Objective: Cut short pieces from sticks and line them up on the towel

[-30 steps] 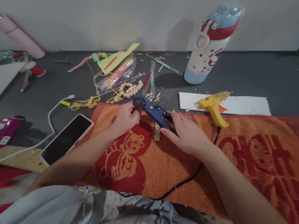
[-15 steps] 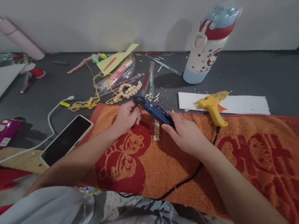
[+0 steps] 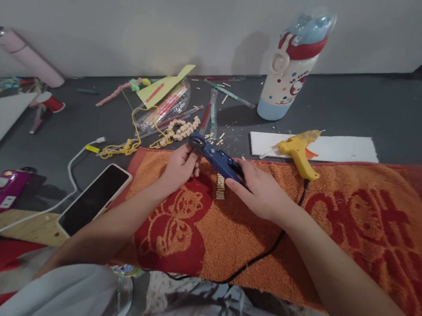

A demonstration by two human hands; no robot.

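Observation:
My right hand [image 3: 259, 189] grips the handles of a blue cutting tool [image 3: 217, 156] that lies across the far edge of an orange and red towel [image 3: 343, 225]. At the tool's jaw, my left hand [image 3: 178, 166] is pinched on a small thing I cannot make out. A short row of small wooden stick pieces [image 3: 221, 186] rests on the towel between both hands. More cut stick pieces [image 3: 179, 128] lie in a pile beyond the tool.
A yellow glue gun [image 3: 298, 151] stands on a white board [image 3: 351, 149], its black cord crossing the towel. A water bottle [image 3: 293, 67] stands by the wall. A phone [image 3: 94, 197], a white cable, yellow string [image 3: 123, 145] and packets of sticks lie left.
Both hands and the blue tool stay in almost the same place; the left fingers have shifted slightly at the jaw. The camera view has tilted a little.

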